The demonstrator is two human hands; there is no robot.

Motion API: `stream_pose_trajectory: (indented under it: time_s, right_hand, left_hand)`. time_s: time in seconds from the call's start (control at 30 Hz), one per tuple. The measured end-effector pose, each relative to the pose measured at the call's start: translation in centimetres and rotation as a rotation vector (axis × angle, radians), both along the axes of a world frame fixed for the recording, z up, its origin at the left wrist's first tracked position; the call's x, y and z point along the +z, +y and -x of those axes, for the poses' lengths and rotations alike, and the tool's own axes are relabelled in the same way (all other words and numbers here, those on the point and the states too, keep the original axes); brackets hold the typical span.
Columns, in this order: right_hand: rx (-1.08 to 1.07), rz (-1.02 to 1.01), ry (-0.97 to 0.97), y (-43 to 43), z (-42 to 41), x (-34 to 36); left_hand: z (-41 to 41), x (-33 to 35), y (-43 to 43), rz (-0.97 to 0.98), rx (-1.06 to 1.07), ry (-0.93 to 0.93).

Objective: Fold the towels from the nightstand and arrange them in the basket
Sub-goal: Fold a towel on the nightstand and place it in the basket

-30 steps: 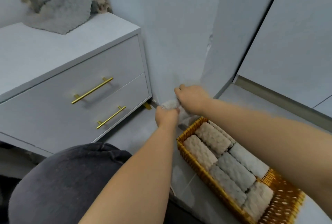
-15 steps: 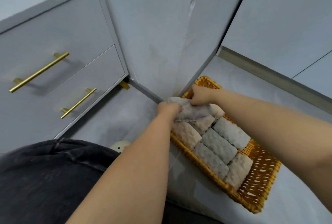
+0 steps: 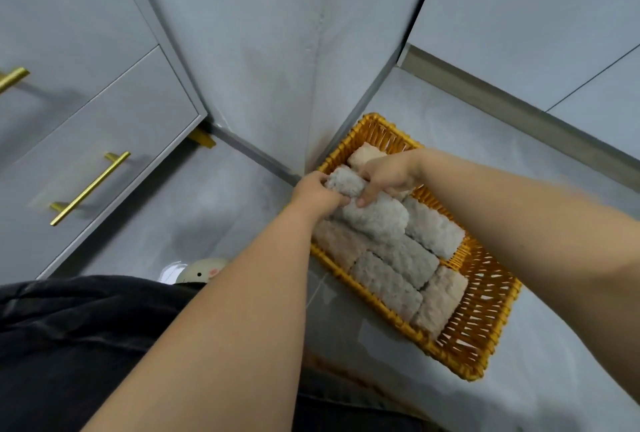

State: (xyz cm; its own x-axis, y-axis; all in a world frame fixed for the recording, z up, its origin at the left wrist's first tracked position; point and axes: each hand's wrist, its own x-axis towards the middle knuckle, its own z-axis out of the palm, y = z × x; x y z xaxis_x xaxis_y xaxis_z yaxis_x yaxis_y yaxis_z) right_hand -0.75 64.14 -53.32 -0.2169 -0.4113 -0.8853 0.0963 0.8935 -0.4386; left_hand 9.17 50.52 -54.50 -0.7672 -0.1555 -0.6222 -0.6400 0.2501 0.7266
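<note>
A folded grey towel (image 3: 374, 213) lies over the far left part of the orange wicker basket (image 3: 485, 314) on the floor. My left hand (image 3: 317, 194) grips its left end, and my right hand (image 3: 389, 173) curls over its far end with the thumb pressed on top. Several folded grey and beige towels (image 3: 405, 269) fill the basket in rows below it. A beige towel (image 3: 363, 154) peeks out behind my right hand. The near right end of the basket holds no towel.
The white nightstand (image 3: 104, 141) with gold handles stands at the left; its top is out of view. The basket sits in a wall corner (image 3: 322, 120). My dark-clothed knee (image 3: 86, 345) fills the lower left, with a small round cream object (image 3: 204, 269) beside it.
The view has tilted down from the nightstand to the basket. Both hands have brought the grey towel from in front of the wall down onto the basket's far left rows.
</note>
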Motion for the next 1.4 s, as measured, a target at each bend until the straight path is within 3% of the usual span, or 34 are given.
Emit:
stream_pose_trajectory:
  time_s: [0.3,0.57,0.67,0.8,1.0,1.07,1.2,1.4]
  right_hand:
    - [-0.132,-0.265,-0.163,6.2,-3.3,-4.8]
    - [-0.134,-0.360,-0.140,6.3,-7.8,-7.3]
    - [-0.130,-0.377,-0.080,5.5,-8.9,-7.9]
    - [-0.028,-0.392,-0.057,4.3,-9.7,-8.2]
    - [0.667,-0.524,0.331,2.7,-10.2,-6.9]
    - [0.791,-0.603,0.450,2.4,-10.2,-6.8]
    - [0.754,-0.594,0.541,1.9,-9.9,-6.2]
    - [0.631,-0.507,0.383,2.7,-10.9,-7.2]
  left_hand:
    - [-1.0,-1.8,1.9,0.071,-0.307,-0.099]
    - [-3.0,-2.1,2.4,0.486,-1.037,-0.160]
    - [-3.3,-2.3,2.4,0.571,-1.207,-0.189]
    - [-3.2,-2.0,2.4,0.603,-1.287,-0.207]
    - [-3.1,-2.4,2.3,0.640,-1.375,-0.227]
    - [-3.1,-2.5,2.3,0.643,-1.390,-0.233]
    - [-3.0,-2.4,2.3,0.651,-1.400,-0.232]
    - [-3.1,-2.1,2.1,0.682,-1.384,-0.230]
